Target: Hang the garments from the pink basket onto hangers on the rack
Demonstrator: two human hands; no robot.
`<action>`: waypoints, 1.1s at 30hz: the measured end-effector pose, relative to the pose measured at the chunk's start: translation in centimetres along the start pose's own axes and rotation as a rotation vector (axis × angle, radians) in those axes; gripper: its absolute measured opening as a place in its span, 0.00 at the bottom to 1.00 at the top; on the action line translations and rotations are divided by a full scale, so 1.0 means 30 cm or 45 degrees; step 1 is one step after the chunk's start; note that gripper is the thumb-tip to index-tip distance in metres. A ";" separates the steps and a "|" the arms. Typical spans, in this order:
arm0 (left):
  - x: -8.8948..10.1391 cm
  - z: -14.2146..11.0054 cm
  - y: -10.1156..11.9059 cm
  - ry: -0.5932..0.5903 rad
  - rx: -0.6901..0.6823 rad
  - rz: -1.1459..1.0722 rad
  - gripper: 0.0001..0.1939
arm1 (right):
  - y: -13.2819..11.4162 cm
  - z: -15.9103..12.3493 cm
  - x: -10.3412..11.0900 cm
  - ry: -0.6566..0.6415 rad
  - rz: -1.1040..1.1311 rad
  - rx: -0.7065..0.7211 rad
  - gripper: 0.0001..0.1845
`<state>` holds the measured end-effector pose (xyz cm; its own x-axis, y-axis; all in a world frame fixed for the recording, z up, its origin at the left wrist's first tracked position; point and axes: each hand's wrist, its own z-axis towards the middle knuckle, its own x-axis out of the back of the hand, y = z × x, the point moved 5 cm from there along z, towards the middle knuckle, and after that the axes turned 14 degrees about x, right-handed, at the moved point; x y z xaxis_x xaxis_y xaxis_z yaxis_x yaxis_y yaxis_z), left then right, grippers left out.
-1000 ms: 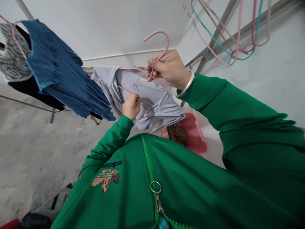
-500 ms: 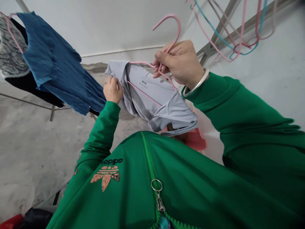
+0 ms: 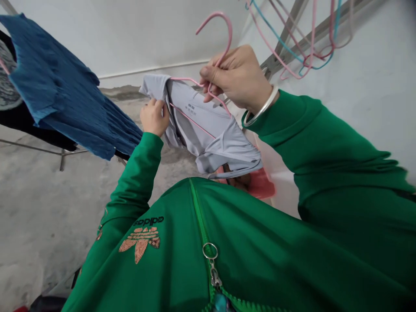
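A pink clothes hanger (image 3: 224,41) is pinched at the base of its hook by my right hand (image 3: 238,76), which wears a silver bangle at the wrist. On the hanger hangs a light grey shirt (image 3: 191,117), its neckline facing me and a printed label showing inside the back. My left hand (image 3: 155,117) is closed on the shirt's fabric near the left shoulder, just below the hanger's left end. The hanger's lower bar runs across inside the neck opening. Part of the shirt's lower body is out of sight behind my green jacket.
At the left, a blue dress (image 3: 65,82) hangs beside a black and grey patterned garment (image 3: 8,82). Several pink and blue hangers (image 3: 302,60) dangle from a metal rack (image 3: 292,21) at the upper right. A red basin (image 3: 263,184) stands below the shirt.
The whole view has shifted slightly, so the hanging clothes and hangers sit further left. Both hands keep their hold on the hanger and the shirt.
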<state>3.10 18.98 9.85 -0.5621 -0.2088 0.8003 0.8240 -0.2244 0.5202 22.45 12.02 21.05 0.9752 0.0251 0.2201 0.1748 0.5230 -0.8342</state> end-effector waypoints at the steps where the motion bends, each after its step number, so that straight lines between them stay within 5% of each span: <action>1: 0.000 -0.034 0.042 -0.058 -0.083 -0.039 0.16 | 0.005 0.001 -0.001 0.001 -0.013 -0.021 0.19; 5: -0.045 -0.211 0.246 -0.366 -0.420 -0.275 0.24 | 0.016 0.007 -0.023 -0.019 -0.034 -0.072 0.21; 9: -0.115 -0.312 0.355 -0.514 -0.473 -0.373 0.21 | 0.023 0.007 -0.047 -0.058 -0.004 -0.080 0.17; 12: -0.145 -0.320 0.357 -0.582 -0.474 -0.380 0.09 | 0.031 0.001 -0.051 -0.053 0.025 -0.166 0.13; 18: -0.152 -0.298 0.298 -0.558 -0.337 -0.312 0.06 | 0.038 0.001 -0.064 -0.073 0.052 -0.177 0.13; 22: -0.114 -0.351 0.301 -0.286 -0.344 -0.115 0.11 | 0.066 0.015 -0.064 -0.039 0.021 -0.170 0.14; 25: -0.099 -0.462 0.361 -0.199 -0.793 0.048 0.15 | 0.098 0.033 -0.064 -0.024 0.051 -0.185 0.13; 28: -0.142 -0.590 0.383 -0.411 -1.338 0.160 0.17 | 0.122 0.051 -0.075 -0.041 0.093 -0.191 0.14; 33: -0.203 -0.631 0.299 -0.651 -1.442 0.351 0.17 | 0.130 0.073 -0.098 -0.022 0.119 -0.191 0.13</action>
<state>12.56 0.22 3.99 -0.0831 -0.0451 0.9955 0.2455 -0.9691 -0.0234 19.96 15.85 18.25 0.9858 0.0831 0.1456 0.1031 0.3845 -0.9174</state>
